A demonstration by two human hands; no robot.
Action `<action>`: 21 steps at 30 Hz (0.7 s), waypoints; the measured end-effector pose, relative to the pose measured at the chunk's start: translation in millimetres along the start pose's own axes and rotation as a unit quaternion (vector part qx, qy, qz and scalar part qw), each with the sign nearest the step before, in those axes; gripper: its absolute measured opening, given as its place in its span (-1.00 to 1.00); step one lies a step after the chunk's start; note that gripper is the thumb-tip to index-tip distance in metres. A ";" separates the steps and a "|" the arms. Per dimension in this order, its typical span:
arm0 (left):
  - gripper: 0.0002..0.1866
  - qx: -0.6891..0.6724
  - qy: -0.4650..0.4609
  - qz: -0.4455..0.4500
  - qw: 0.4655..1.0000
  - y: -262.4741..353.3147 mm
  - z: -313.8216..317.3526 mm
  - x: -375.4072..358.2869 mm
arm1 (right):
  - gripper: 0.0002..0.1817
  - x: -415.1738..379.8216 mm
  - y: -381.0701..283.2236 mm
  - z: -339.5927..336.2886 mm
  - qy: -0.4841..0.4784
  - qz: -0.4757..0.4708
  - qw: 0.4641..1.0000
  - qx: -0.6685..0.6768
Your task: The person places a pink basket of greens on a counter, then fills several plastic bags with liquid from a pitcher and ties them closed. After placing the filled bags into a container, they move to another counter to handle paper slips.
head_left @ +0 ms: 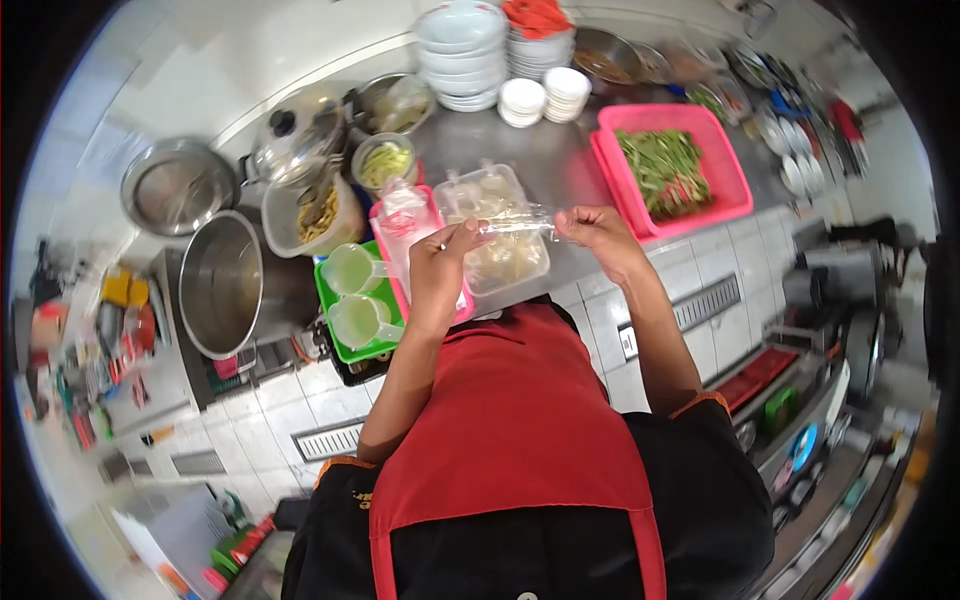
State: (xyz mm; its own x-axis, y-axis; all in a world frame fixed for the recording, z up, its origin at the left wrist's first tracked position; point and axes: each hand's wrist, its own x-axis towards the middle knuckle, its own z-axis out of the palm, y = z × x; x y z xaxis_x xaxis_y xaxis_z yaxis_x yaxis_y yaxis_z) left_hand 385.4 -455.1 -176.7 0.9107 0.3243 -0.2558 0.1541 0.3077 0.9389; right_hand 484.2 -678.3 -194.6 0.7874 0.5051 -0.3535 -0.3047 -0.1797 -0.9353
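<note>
A clear plastic bag (pixel 516 226) is stretched between my two hands, above a clear container (pixel 481 192) that holds several pale, bagged portions. My left hand (pixel 440 262) pinches one end of the bag, fingers closed. The other end is gripped by my right hand (pixel 600 235), its fingers also closed. Left of the container, under my left hand, lies a pink tray (pixel 385 232) with small clear bags and red bands on it. What the stretched bag contains, if anything, is too blurred to tell.
A pink basin (pixel 733 165) of cut greens stands to the right. On the left are a green tray (pixel 340 352) with two jugs, a tub (pixel 335 228) of food and a large steel pot (pixel 222 285). Stacked bowls (pixel 462 55) and small white dishes (pixel 522 102) line the back.
</note>
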 end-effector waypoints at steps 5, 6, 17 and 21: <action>-0.78 -0.019 -0.002 0.006 1.000 -17.1 28.5 -5.4 | -0.81 -59.4 17.5 -21.9 0.042 0.009 0.993 0.106; -0.78 -0.019 -0.026 0.013 0.999 -20.8 32.3 -4.5 | -0.81 -67.7 20.5 -26.2 0.063 -0.005 0.992 0.107; -0.84 -0.063 -0.177 -0.116 0.975 -57.1 140.5 -0.5 | -0.87 -114.3 59.3 -161.4 0.087 -0.059 0.987 0.120; -0.84 -0.002 -0.195 -0.110 0.975 -113.6 267.9 -15.0 | -0.71 -184.1 30.6 -204.0 0.462 -0.201 0.841 -0.199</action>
State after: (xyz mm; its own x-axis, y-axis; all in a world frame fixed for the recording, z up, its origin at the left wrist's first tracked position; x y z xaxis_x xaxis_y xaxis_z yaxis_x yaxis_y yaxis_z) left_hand 456.8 -734.6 -217.9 0.9324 -0.1134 -0.3431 0.3610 0.3356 0.8701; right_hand 439.2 -949.0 -160.7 0.9202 -0.2460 0.3046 0.1436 -0.5118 -0.8470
